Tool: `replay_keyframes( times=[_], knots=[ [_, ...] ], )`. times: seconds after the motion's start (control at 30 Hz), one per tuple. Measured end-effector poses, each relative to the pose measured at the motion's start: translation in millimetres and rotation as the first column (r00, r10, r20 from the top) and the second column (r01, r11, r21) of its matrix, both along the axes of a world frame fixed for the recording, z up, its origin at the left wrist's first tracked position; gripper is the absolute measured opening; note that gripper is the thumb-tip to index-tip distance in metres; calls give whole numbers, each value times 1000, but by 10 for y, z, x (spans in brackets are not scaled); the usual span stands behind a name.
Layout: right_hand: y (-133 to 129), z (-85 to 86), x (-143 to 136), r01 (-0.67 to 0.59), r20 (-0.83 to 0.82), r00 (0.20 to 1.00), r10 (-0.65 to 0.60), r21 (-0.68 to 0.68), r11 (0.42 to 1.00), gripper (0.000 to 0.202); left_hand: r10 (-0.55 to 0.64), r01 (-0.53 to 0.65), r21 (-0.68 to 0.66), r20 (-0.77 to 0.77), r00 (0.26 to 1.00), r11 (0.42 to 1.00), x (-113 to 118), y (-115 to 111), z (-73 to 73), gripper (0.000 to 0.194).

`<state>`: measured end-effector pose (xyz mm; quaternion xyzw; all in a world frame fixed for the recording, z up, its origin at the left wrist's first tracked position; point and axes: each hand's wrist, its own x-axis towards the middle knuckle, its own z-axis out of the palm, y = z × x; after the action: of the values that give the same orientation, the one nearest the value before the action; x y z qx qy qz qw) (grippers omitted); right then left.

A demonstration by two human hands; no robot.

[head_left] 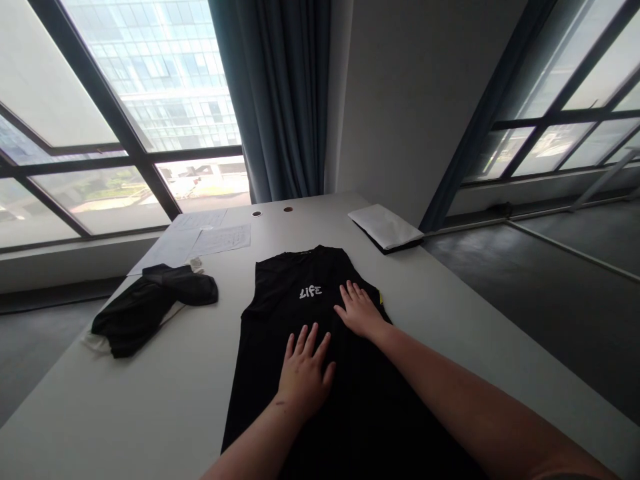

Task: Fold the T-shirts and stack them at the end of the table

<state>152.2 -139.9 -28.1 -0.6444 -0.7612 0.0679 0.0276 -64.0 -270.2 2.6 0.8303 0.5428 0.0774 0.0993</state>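
A: On the white table (165, 413), where is the black shirt (350, 373) laid?

B: It is spread flat along the middle, its collar pointed away, its lower part cut off by the view. It can be judged light, soft and easily creased, best taken by the shoulder corners or side edges.

A: What is set around it?

B: To the left, well apart, a dark bundle of clothes (150, 303) is seen; beyond that, papers (220, 239) are laid. Past the right shoulder, a white packet (387, 225) is placed. By none of these is the shirt blocked.

A: And the grip?

B: Nothing is clamped: the left hand (303, 380) and right hand (361, 312) are rested palm down on the shirt, fingers apart, near the white lettering (311, 291).
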Motion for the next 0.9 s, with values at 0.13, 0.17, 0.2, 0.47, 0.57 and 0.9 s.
replay_keyframes(
  times=[0.13, 0.17, 0.2, 0.47, 0.57, 0.9],
  knots=[
    [-177, 44, -94, -16, -10, 1000, 16, -9, 1000, 81, 2, -2, 23, -4, 1000, 1000, -2, 0, -34, 61],
    [-160, 68, -117, -15, -21, 1000, 15, -25, 1000, 81, 1, 0, 26, -6, 1000, 1000, -4, 0, -39, 61],
    [-115, 95, -133, -14, -33, 999, 13, -35, 999, 81, -1, 1, 27, -9, 1000, 1000, -5, 0, -41, 61],
    [812, 253, 44, 13, -60, 998, -15, -46, 999, 78, 5, -5, -7, 0, 1000, 1000, -5, -10, 2, 62],
    [1122, 214, 38, -10, -61, 998, 6, -63, 998, 78, 7, -7, -28, 7, 1000, 1000, -3, -11, 25, 63],
    [1689, 57, -168, 169, 27, 985, -168, -52, 984, 88, 14, -9, -63, 76, 997, 998, -11, -5, 53, 63]
  ],
)
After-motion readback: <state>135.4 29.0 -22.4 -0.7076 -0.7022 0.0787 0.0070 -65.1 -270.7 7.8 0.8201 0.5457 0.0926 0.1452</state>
